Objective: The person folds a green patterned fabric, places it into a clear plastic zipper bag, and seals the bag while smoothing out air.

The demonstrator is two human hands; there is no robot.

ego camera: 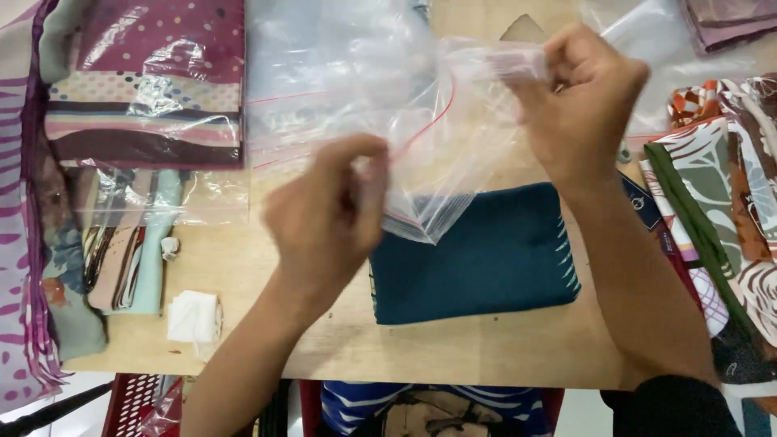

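Both hands pinch a clear zip-top plastic bag [437,146] above the worktop [453,348]: left hand [328,218] grips its lower edge, right hand [583,105] its top corner. A folded teal cloth [477,259] lies beneath.

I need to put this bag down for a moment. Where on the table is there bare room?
Bare wood shows along the near table edge, between the white folded cloth and the teal folded cloth. The left and right sides are crowded with patterned fabrics, and bagged fabric fills the far left.
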